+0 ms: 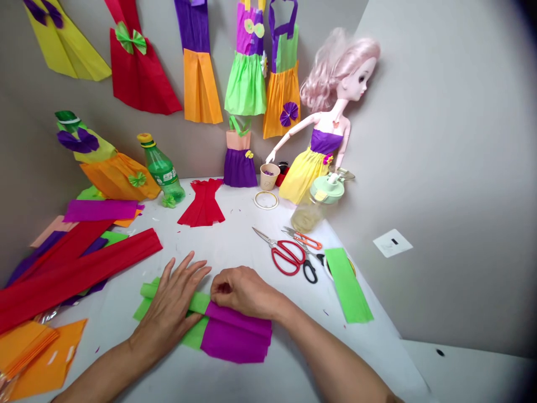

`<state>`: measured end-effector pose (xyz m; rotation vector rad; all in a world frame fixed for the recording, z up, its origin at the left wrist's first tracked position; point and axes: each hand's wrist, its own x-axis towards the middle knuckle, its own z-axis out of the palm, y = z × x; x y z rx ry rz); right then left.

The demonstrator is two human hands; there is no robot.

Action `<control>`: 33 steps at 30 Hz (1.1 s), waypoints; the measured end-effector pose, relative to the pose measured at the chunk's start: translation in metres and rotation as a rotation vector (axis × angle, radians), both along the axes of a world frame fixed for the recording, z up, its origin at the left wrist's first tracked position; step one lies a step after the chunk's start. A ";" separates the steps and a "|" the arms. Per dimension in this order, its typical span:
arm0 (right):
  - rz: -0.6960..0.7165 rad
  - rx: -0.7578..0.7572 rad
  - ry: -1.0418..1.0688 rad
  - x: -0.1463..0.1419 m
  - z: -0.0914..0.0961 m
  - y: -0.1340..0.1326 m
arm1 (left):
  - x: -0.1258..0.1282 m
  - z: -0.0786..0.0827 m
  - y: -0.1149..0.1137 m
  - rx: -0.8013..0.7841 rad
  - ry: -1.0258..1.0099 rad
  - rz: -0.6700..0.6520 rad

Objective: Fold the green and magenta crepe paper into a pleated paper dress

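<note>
A folded piece of green and purple crepe paper (237,336) lies on the white table in front of me. My left hand (174,296) rests on its green part, palm down with the fingers stretched out. At the seam where green meets purple, my right hand (239,291) pinches the paper's upper folded edge between thumb and fingers. The paper under both hands is partly hidden. Red-handled scissors (287,257) lie beyond my right hand, beside black-handled scissors (309,271) and small orange-handled snips (308,240).
Crepe paper strips, with a long red strip (84,274) on top, pile up at left. A green strip (348,285) covers a tape roll at right. Behind stand a doll (331,123), a drink bottle (308,215), a paper cup (269,177) and a green bottle (163,170). A red paper dress (203,204) lies ahead.
</note>
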<state>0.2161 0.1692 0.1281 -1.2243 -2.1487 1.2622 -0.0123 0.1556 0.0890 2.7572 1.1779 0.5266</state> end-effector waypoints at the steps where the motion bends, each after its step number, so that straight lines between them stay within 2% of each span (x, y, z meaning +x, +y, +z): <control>1: 0.001 0.047 -0.013 0.001 0.002 -0.001 | 0.000 0.000 0.000 -0.002 0.003 0.004; 8: 0.084 0.424 -0.223 0.001 0.014 -0.008 | 0.001 -0.004 0.001 0.003 -0.078 -0.063; 10: 0.118 0.522 -0.272 0.001 0.017 -0.017 | 0.003 -0.002 0.000 -0.022 -0.106 -0.075; 13: 0.045 0.754 -0.308 -0.001 0.019 -0.042 | 0.006 0.005 -0.003 -0.073 -0.126 -0.068; 16: -0.038 1.046 -0.170 -0.007 0.008 -0.077 | 0.008 0.009 -0.004 -0.088 -0.162 -0.070; 18: -0.090 1.161 0.001 -0.013 -0.008 -0.098 | 0.007 0.008 -0.003 -0.090 -0.167 -0.098; 21: -0.026 1.114 -0.035 -0.024 -0.039 -0.116 | 0.005 0.006 -0.001 -0.070 -0.134 -0.139; 25: -0.115 1.117 -0.126 -0.036 -0.067 -0.121 | 0.001 0.006 0.001 -0.096 -0.129 -0.153; 29: -0.214 1.124 -0.156 -0.042 -0.069 -0.121 | 0.004 0.010 0.010 -0.211 -0.071 -0.148; 33: -0.172 1.029 -0.209 -0.039 -0.061 -0.118 | 0.011 0.015 0.032 -0.320 0.089 -0.175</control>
